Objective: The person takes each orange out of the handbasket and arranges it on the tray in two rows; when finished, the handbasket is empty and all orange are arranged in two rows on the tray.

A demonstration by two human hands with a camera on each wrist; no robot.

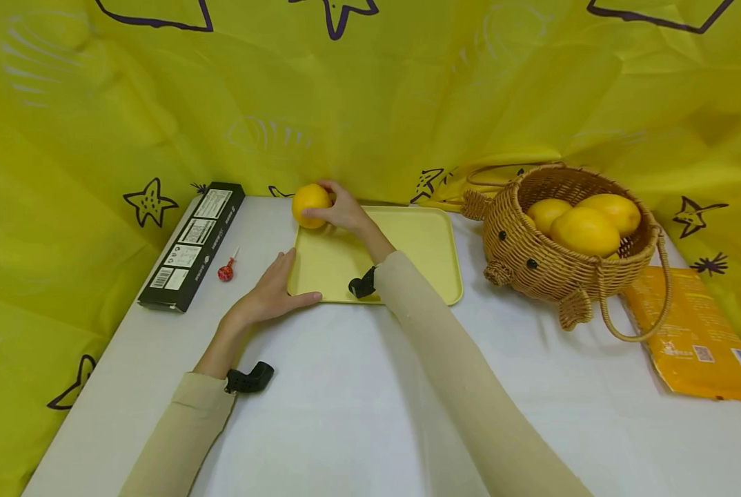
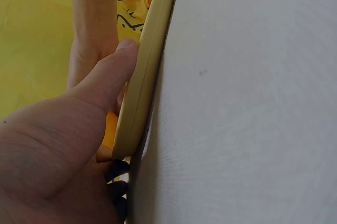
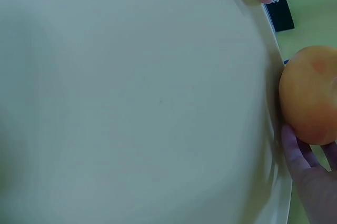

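Observation:
At the far left corner of the pale yellow tray, my right hand grips a round orange between thumb and fingers. In the right wrist view the orange lies against the tray's rim; whether it touches the table cannot be told. My left hand is spread at the tray's near left corner, its thumb along the near edge and its straight fingers along the left side. The left wrist view shows that thumb against the rim, the other fingers dark and partly hidden past the corner.
A red lollipop and a long black box lie left of the tray. On the right stands a wicker pig basket with several yellow fruits, next to an orange packet. A yellow cloth hangs behind.

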